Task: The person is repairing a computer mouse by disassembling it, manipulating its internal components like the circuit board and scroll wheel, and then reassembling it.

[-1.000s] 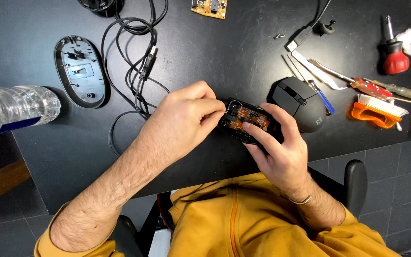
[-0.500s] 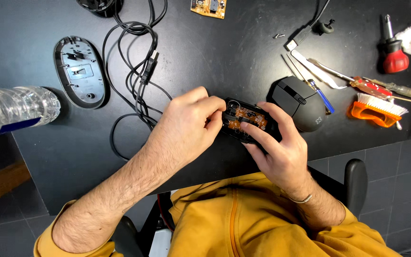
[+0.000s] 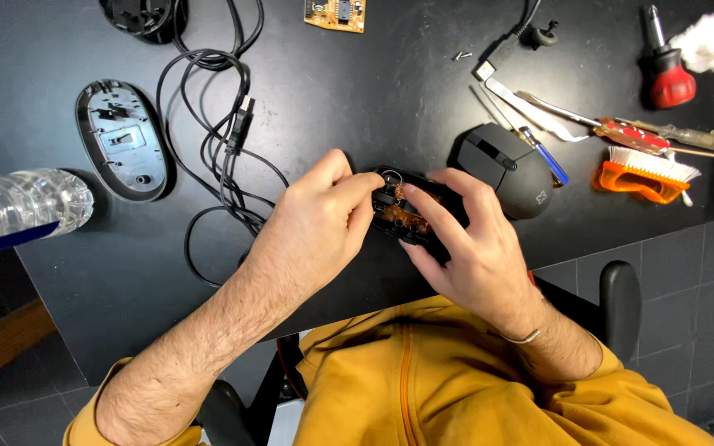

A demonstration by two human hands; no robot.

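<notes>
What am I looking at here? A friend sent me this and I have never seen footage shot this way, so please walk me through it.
There is one view, from a camera worn on a person's head, looking down at their own two bare hands over a black table. The right hand has its grip on an opened computer mouse base, its brown circuit board showing. The left hand pinches at the front end of that board. Around them lie a black mouse top cover, a second mouse base, a tangled black cable, a loose circuit board, a red-handled screwdriver, an orange brush and a clear plastic bottle.
</notes>
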